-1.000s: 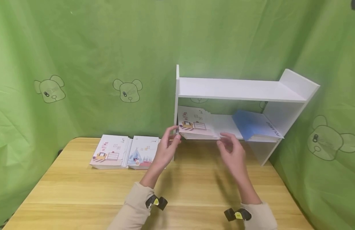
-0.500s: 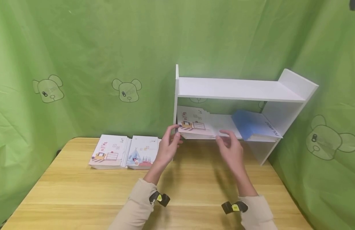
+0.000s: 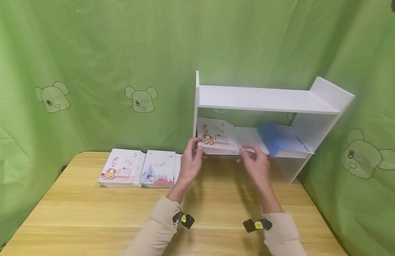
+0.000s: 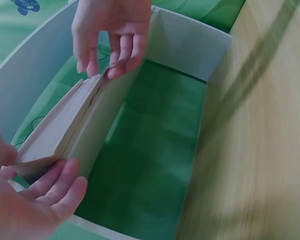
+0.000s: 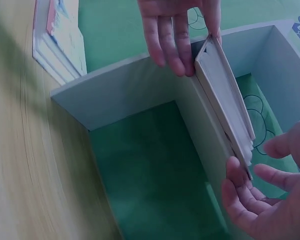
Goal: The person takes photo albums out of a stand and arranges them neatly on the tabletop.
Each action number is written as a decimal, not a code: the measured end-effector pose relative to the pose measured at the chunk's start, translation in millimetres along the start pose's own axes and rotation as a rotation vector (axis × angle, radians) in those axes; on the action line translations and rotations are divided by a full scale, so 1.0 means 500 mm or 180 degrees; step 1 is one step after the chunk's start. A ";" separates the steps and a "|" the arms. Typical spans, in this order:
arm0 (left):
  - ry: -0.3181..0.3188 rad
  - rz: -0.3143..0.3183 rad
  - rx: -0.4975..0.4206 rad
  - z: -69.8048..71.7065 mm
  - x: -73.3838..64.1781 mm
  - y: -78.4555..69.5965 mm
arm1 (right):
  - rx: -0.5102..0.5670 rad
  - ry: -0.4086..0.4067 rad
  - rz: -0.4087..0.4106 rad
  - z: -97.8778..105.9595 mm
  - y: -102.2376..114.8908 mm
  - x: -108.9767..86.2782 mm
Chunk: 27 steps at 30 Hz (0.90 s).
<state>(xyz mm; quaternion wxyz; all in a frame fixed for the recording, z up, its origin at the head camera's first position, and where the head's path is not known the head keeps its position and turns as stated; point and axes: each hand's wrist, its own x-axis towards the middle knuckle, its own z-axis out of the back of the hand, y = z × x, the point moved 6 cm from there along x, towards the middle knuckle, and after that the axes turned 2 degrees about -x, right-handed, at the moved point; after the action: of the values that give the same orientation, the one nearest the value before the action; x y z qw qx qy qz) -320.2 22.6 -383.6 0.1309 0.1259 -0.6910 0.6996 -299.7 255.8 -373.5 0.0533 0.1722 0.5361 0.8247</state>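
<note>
A white photo album (image 3: 216,134) with a drawn room on its cover lies flat at the left end of the white shelf's (image 3: 248,142) lower board. My left hand (image 3: 191,161) holds its front left corner, fingers at the underside and thumb near the top, as the left wrist view shows. At the front right corner, my right hand (image 3: 256,163) holds the lower cover's edge with its fingertips; in the right wrist view the thumb stands apart from the album (image 5: 222,95). A blue-spined album (image 3: 285,140) lettered POLAROID lies at the shelf's right end.
Two stacks of albums, one with a room cover (image 3: 119,167) and one with a tent cover (image 3: 158,168), lie left of the shelf on the wooden table (image 3: 88,220). The shelf's upper board (image 3: 264,97) spans above the hands. A green curtain (image 3: 104,46) hangs behind.
My left hand has shifted slightly right and its fingers have drawn closer to the album's corner. My right hand has come slightly left to the album's right edge. The album has hardly moved.
</note>
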 end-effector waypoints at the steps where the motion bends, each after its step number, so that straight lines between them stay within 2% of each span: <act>1: -0.0029 0.0001 -0.0007 -0.002 0.000 0.000 | 0.0121 0.0034 -0.0024 -0.004 -0.001 0.002; 5: -0.0125 0.0017 -0.0029 -0.008 0.000 0.001 | 0.0564 0.0113 -0.0124 -0.020 -0.006 0.010; 9: -0.0184 0.0045 -0.0044 -0.008 -0.002 0.002 | 0.0697 0.0078 -0.0158 -0.026 -0.010 0.015; 27: -0.0057 0.0079 -0.0537 -0.008 -0.027 0.002 | 0.0618 0.0034 -0.0158 -0.018 -0.013 -0.008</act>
<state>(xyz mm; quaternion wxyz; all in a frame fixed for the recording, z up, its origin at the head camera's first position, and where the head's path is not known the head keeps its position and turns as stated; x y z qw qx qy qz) -308.1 26.5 -389.4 0.1263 0.1122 -0.7502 0.6393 -299.8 249.7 -383.7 0.0539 0.1588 0.6179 0.7682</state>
